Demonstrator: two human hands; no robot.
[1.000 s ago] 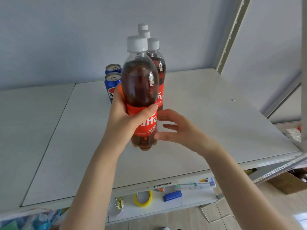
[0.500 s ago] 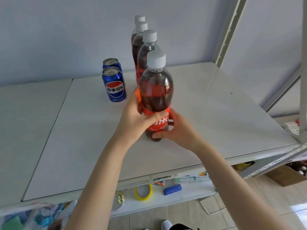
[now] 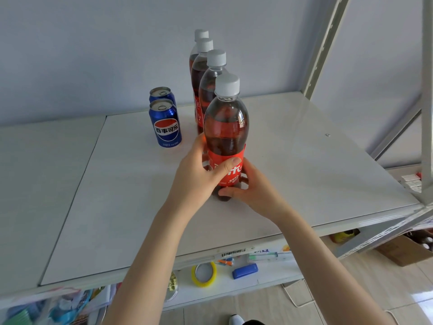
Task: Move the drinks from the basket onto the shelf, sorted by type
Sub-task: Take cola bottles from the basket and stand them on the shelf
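Four cola bottles stand in a single file on the white shelf (image 3: 304, 165), running from near the front back toward the grey wall (image 3: 93, 43). The nearest cola bottle (image 3: 226, 127) is upright, with a white cap and a red label, and its base is down at the shelf board. Both hands are on it. The left hand (image 3: 198, 177) wraps the label from the left side, its thumb lying across the front of the red band and its fingers curled round behind. The right hand (image 3: 256, 187) grips lower down from the right, its thumb hooked across the foot of the bottle and its fingers curled round the far side.

Directly behind stand the other three cola bottles (image 3: 208, 90), close together in the same line and each partly hidden by the one in front. The rearmost shows little more than its cap.

Left of the bottle row, and apart from it, two blue Pepsi cans form their own short file. The front can (image 3: 166, 124) shows its round logo with white Chinese lettering, and the rear can (image 3: 162, 94) sits just behind it, touching or nearly so.

A perforated metal upright (image 3: 325, 43) rises at the shelf's far right corner. On the lower shelf board (image 3: 269, 280), below the front edge, lie a roll of yellow tape (image 3: 203, 274) and a small blue object (image 3: 244, 270). A cardboard box (image 3: 403, 253) sits on the floor to the right.
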